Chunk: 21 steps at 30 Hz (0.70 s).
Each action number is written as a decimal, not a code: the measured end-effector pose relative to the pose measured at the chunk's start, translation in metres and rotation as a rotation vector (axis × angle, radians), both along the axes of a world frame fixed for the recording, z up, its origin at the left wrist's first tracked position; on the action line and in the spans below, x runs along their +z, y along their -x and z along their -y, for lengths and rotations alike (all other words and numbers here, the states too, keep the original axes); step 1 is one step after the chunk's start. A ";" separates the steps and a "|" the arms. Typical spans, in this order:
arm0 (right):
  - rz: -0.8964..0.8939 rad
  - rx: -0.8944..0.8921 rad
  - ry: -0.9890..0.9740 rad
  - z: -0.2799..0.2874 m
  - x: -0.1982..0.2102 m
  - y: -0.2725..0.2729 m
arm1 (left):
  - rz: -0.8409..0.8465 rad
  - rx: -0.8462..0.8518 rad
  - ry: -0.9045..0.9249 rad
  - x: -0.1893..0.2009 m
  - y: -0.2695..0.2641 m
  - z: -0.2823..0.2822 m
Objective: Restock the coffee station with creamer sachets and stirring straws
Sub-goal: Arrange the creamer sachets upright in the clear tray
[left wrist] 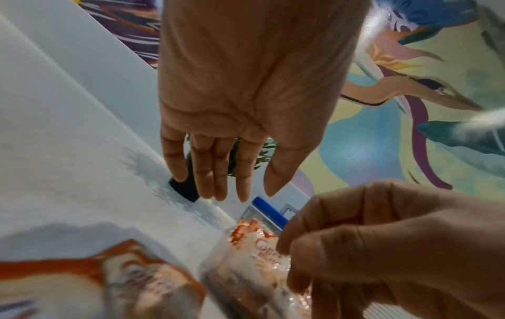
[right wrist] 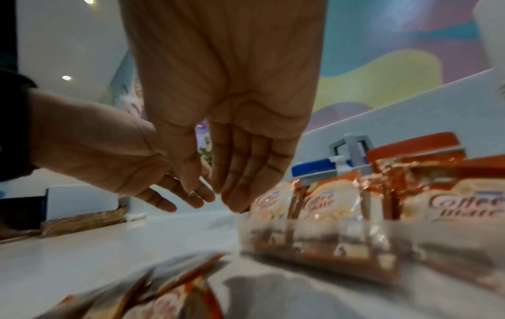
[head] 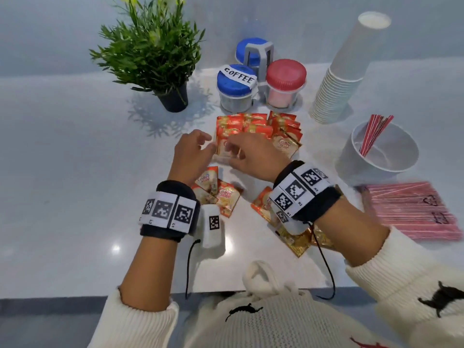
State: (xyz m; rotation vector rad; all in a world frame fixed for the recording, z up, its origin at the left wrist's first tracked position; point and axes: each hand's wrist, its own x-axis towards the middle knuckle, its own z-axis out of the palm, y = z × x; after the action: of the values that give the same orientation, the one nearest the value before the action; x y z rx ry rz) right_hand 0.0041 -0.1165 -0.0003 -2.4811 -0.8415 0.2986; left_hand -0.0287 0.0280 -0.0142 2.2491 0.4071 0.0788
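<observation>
Orange-and-cream creamer sachets (head: 283, 144) stand in rows in a clear tray (right wrist: 327, 237) in front of the jars. More sachets (head: 216, 192) lie loose on the counter under my wrists. My right hand (head: 233, 149) hovers over the tray's front left corner. Its relaxed fingertips (right wrist: 235, 205) touch the leftmost sachet (right wrist: 269, 202), and nothing sits between thumb and fingers. My left hand (head: 206, 141) is just left of it, fingers (left wrist: 232, 190) straight and empty. Red stirring straws (head: 374, 134) lean in a white bowl (head: 351, 154) at the right.
A pack of red straws (head: 411, 209) lies at the right front. Behind the tray stand a rack of jars, one blue-lidded and labelled COFFEE (head: 236, 84) and one red-lidded (head: 286, 81). A tall stack of paper cups (head: 344, 71) and a potted plant (head: 155, 54) flank them.
</observation>
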 end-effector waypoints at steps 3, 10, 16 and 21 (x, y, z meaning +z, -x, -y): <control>-0.122 0.068 0.192 -0.016 -0.017 0.011 | -0.113 0.040 -0.043 -0.013 0.013 -0.013; -0.176 0.011 0.452 -0.020 -0.040 0.031 | -0.334 0.043 -0.043 -0.040 0.030 -0.022; -0.235 -0.066 0.346 -0.012 -0.036 0.024 | -0.351 -0.036 -0.002 -0.041 0.036 -0.018; -0.159 -0.187 0.108 -0.001 -0.005 0.009 | -0.162 -0.003 0.160 -0.029 0.037 -0.015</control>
State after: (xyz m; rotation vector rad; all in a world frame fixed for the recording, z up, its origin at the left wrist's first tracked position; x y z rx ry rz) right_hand -0.0046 -0.1160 -0.0052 -2.5727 -0.5370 0.4779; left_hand -0.0657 0.0434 -0.0433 2.1051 0.4790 -0.1340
